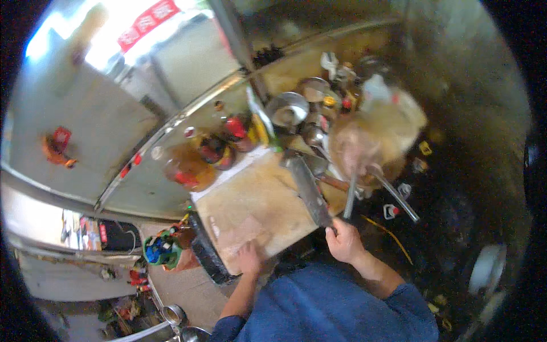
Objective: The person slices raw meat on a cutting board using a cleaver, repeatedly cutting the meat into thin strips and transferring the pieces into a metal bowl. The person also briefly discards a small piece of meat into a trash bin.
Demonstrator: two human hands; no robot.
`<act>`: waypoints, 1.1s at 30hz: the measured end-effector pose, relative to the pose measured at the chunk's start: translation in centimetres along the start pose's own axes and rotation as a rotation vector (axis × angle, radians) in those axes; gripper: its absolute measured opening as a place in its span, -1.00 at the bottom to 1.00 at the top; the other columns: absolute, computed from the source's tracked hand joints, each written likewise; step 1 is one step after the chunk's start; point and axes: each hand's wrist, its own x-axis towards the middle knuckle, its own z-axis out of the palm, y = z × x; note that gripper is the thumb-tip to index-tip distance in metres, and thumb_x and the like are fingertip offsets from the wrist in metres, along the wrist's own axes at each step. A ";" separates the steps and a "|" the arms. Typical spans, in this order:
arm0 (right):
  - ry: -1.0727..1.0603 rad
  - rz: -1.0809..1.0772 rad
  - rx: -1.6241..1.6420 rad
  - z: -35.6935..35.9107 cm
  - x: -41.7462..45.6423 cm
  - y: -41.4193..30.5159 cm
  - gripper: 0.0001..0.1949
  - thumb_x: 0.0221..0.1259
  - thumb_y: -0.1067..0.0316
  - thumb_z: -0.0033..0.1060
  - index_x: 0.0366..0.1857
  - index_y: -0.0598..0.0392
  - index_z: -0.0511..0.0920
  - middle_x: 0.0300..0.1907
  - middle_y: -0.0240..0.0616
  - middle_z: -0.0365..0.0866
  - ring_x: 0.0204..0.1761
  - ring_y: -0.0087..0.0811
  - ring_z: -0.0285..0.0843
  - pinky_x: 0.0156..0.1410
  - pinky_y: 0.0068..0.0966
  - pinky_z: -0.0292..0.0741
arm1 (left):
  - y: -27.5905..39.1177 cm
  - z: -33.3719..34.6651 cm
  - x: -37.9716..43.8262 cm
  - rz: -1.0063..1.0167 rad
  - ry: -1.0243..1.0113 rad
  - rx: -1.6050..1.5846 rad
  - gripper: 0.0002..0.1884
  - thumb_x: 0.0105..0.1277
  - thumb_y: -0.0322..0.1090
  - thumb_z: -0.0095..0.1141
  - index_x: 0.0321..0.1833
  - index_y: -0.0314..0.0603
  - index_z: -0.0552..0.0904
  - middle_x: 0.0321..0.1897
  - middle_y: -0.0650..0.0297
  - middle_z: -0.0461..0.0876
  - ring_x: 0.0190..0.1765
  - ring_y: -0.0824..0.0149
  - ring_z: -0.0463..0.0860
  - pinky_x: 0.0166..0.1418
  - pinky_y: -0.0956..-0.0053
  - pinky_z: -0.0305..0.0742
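A wide wooden cutting board (pixel 273 184) lies before me. My right hand (pixel 345 240) grips the handle of a cleaver (pixel 307 188), whose broad grey blade extends over the board's right side. At the board's near edge rests my left hand (pixel 249 257), fingers towards a flat, pale pinkish piece (pixel 248 228) that may be meat. Blur hides whether those fingers hold it or only touch it. A smaller pale piece (pixel 214 226) lies near the board's left edge.
Large bottles of brown liquid (pixel 188 171) stand behind the board. A metal bowl (pixel 287 110) and several seasoning bottles (pixel 342 85) crowd the back. To the right, metal handles (pixel 397 194) jut from a blurred round vessel (pixel 376 137). A green basket (pixel 162 252) sits left.
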 end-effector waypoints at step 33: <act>-0.187 0.058 -0.202 2.5 -2.8 5.4 -0.69 0.25 0.32 0.08 0.05 0.13 0.54 -0.34 0.02 0.66 -0.33 0.02 0.64 -0.19 -0.16 0.55 | 2.2 -2.1 4.9 -0.090 0.119 -0.478 -0.53 0.20 -0.22 0.16 0.18 -0.18 0.54 0.02 0.00 0.63 0.09 -0.01 0.59 0.14 0.16 0.49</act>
